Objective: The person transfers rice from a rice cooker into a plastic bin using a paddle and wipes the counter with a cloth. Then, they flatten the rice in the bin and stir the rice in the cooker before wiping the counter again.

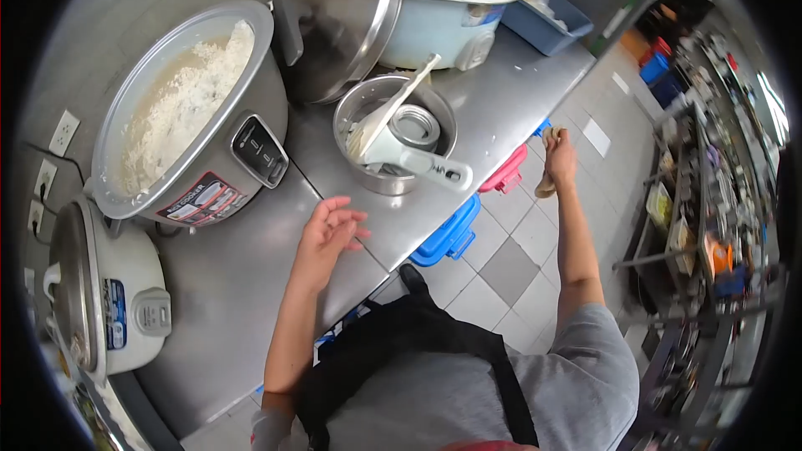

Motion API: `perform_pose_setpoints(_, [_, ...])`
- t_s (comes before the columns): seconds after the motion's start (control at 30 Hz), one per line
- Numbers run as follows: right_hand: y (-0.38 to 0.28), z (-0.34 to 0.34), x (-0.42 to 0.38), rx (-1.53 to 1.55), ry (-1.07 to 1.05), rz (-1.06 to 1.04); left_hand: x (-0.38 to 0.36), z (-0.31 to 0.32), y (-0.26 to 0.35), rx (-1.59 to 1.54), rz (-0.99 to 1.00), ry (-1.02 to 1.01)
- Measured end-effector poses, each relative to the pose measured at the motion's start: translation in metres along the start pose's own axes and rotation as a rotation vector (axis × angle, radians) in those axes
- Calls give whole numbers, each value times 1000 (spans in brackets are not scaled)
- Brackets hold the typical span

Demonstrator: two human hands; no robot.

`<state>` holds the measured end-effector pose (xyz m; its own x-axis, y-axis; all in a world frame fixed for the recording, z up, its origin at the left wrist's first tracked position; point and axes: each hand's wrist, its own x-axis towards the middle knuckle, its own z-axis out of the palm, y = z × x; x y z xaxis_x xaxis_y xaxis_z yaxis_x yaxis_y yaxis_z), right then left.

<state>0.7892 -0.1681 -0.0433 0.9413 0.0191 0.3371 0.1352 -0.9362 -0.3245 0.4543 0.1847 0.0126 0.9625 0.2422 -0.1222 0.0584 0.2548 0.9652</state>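
My left hand (327, 236) is over the steel counter (242, 301), fingers apart and slightly curled, with nothing in it. It is nearest to a metal pot (391, 184) that holds a white paddle (388, 113), a white-handled scoop (401, 154) and a round metal piece (414, 127). My right hand (558, 154) is out past the counter's edge, above the floor, closed on a tan cloth-like item (546, 187). To the left stands an open rice cooker (200, 192) with white rice and cloudy liquid (188, 100) inside.
Behind the pot are a large metal lid (342, 25) and a lidded pale cooker (434, 29). A blue-grey bin (547, 29) is at the counter's far end. Another cooker (125, 301) sits lower left. Blue (451, 230) and pink (505, 171) lids show below the edge; shelving (668, 192) stands right.
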Motion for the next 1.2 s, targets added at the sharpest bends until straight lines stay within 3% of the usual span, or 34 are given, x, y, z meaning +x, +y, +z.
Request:
perform_pose_setpoints(0.03, [-7, 11, 19, 76, -3, -26, 15, 12, -1, -97, -37, 48])
perform_pose_setpoints(0.1, [-10, 63, 42, 8, 70, -276, 37, 34, -2, -247, -106, 164])
perform_pose_setpoints(0.13, [-17, 86, 47, 4, -18, -373, 47, 43, -3, -301, -140, 229])
perform_pose_setpoints(0.17, [-67, 78, 41, -49, 107, -525, 53, 47, -9, -317, -86, 329])
perform_pose_setpoints(0.2, [-64, 90, 48, 18, -4, -602, 65, 52, -16, -309, -78, 326])
perform_pose_setpoints(0.23, [-76, 83, 39, 98, -92, -505, 71, 52, -19, -290, -89, 353])
perform_pose_setpoints(0.3, [-80, 77, 19, 199, -150, -783, 77, 51, -17, -269, -87, 410])
perform_pose_setpoints(0.37, [-87, 64, -16, 173, -343, -886, 79, 53, -19, -272, -48, 450])
perform_pose_setpoints(0.43, [-108, 33, -63, 323, -288, -1188, 82, 49, -23, -254, 7, 427])
perform_pose_setpoints(0.5, [-107, 54, -107, 623, -463, -1214, 67, 48, -20, -178, 37, 393])
perform_pose_setpoints(0.53, [-128, 34, -124, 568, -645, -1236, 61, 47, -17, -134, 40, 380])
perform_pose_setpoints(0.57, [-144, 30, -141, 676, -696, -1241, 56, 47, -16, -91, 39, 355])
perform_pose_setpoints(0.7, [-216, 14, -176, 819, -886, -1170, 17, 31, -26, 347, 297, 639])
perform_pose_setpoints(0.8, [-272, -4, -187, 840, -878, -1237, -28, 12, -24, 493, 440, 916])
perform_pose_setpoints(0.87, [-311, -23, -199, 782, -496, -1512, -68, -2, -22, 546, 506, 1024])
perform_pose_setpoints(0.93, [-337, -22, -209, 748, -386, -1437, -110, -20, -22, 584, 466, 1014])
perform_pose_setpoints(0.97, [-350, -30, -213, 619, -587, -1308, -131, -28, -24, 593, 391, 955])
perform_pose_setpoints(1.0, [-366, -44, -228, 760, -815, -1145, -151, -38, -26, 602, 315, 902])
perform_pose_setpoints(1.1, [-400, -65, -283, 1050, -1207, -936, -191, -59, -34, 728, 610, 828])
perform_pose_setpoints(1.17, [-419, -82, -326, 1273, -1559, -780, -219, -69, -29, 709, 604, 830])
perform_pose_setpoints(1.2, [-427, -91, -345, 1306, -1606, -791, -231, -71, -22, 701, 607, 821])
